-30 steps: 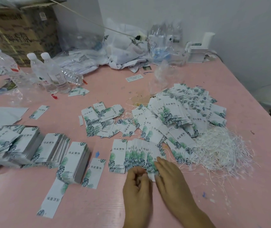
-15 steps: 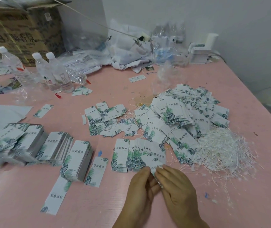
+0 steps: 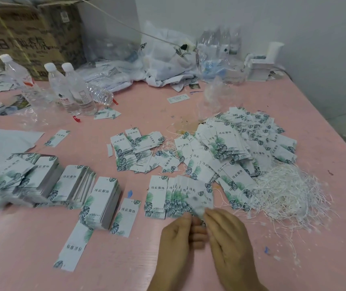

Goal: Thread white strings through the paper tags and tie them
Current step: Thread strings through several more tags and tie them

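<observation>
the left hand (image 3: 177, 238) and right hand (image 3: 228, 238) meet fingertip to fingertip, both pinching one blurred paper tag (image 3: 198, 203) above the fanned row of tags (image 3: 168, 198); any string there is too smeared to see. the white strings (image 3: 287, 194) heap at right on the pink table (image 3: 31, 259). since a moment ago the tag has lifted higher.

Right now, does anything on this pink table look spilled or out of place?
Yes. A yellowish stain marks the pink table behind the tag heap. One crushed water bottle lies on its side beside two upright bottles.
</observation>
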